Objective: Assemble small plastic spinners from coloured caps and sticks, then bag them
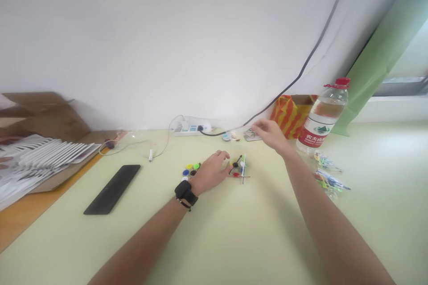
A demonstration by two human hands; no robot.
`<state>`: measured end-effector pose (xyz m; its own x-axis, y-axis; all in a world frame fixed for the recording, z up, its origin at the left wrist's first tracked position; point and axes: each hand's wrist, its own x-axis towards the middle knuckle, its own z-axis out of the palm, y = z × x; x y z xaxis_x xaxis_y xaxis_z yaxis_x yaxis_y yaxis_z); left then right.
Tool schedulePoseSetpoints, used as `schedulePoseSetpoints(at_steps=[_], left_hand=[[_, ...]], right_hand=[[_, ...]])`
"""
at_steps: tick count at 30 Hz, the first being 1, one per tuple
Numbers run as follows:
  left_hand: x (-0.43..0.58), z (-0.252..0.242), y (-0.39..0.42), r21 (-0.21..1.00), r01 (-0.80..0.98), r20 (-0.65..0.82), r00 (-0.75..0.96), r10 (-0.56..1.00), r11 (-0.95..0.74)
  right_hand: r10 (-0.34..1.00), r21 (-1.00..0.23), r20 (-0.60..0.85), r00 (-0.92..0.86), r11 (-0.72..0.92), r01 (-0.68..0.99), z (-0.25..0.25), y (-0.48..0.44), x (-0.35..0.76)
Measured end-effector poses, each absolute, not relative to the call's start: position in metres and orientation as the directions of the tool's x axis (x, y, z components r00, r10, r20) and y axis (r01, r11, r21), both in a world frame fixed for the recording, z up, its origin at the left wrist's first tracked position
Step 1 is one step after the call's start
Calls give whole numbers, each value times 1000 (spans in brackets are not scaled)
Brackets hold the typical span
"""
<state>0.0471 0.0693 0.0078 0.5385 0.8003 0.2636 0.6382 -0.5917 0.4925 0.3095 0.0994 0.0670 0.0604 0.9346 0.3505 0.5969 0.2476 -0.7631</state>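
My left hand, with a dark watch on its wrist, hovers low over the table among small coloured parts. Its fingers are bent and apart, and nothing shows between them. Left of it sit several round pieces, among them a yellow one and a blue one; the hand hides part of this group. To its right lie thin coloured sticks with a black piece and a red piece. Farther back, my right hand is raised with its fingertips pinched together; what they hold cannot be made out.
A power strip with cables stands along the wall. At right are a water bottle, a striped bag and bagged coloured parts. A black flat object and a cardboard box of white packets are at left.
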Motion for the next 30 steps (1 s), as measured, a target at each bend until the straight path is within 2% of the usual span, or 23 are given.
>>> schedulePoseSetpoints(at_steps=[4,7,10,13,15,16,18,21,25,30], left_hand=[[51,6,70,516,597,247,584,774,-615],[50,7,76,580,554,244,581,777,-597],[42,10,87,667,499,236,563,792,-553],[32,14,95,712,487,215,534,817,-506],[27,17,98,721,485,210,526,824,-494],[25,19,99,723,481,214,527,823,-496],[22,23,100,725,465,229,533,815,-508],[19,28,101,733,447,240,537,809,-513],[13,31,105,761,468,187,505,843,-449],[5,36,109,764,476,176,494,851,-435]], right_hand=[[927,-687,233,-295,372,624,69,94,296],[899,-627,173,-402,415,659,63,93,286],[908,-595,205,-366,413,690,55,94,278],[925,-556,317,-210,361,749,45,98,275],[924,-587,372,-85,305,750,38,101,274],[929,-645,370,-26,277,713,35,103,273],[959,-821,278,47,212,529,28,106,273],[994,-971,110,-6,109,212,20,109,271],[995,-993,98,-28,100,61,15,114,269],[978,-984,175,115,179,-21,26,123,275]])
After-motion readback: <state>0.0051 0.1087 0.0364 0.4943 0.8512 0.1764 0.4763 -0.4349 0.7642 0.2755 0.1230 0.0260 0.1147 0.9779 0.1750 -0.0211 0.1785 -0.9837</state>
